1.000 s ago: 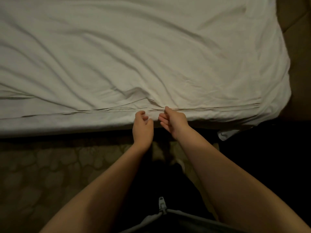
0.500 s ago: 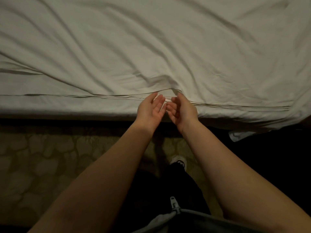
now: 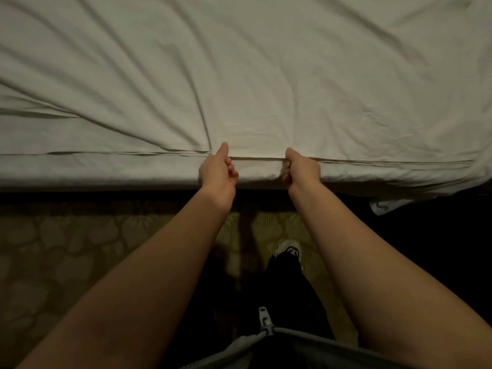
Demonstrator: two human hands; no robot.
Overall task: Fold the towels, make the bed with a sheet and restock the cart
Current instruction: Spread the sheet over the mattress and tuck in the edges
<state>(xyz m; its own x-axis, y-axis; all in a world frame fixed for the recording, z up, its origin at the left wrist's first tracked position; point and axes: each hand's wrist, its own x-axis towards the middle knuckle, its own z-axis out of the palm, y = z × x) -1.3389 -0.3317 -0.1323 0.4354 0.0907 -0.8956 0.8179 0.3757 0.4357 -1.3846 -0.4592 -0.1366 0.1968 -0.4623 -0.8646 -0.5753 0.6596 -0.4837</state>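
Observation:
A white sheet point(image 3: 239, 75) covers the bed, wrinkled, with creases fanning out from its near edge. My left hand point(image 3: 217, 170) pinches that hem at the bed's near side, thumb on top and fingers curled under. A short way to the right, my right hand point(image 3: 300, 166) grips the same hem. Between the two hands the hem is pulled into a taut straight line. The mattress side point(image 3: 106, 169) shows white below the hem.
A patterned carpet point(image 3: 66, 249) lies below the bed's near side. My shoe point(image 3: 288, 247) and dark trouser leg stand close to the bed. A bit of white fabric point(image 3: 386, 205) hangs under the mattress at the right. The floor at the right is dark.
My hands were close together with loose fingers at the hem. They have since moved apart and closed on the hem, which is now stretched between them. The view has shifted slightly.

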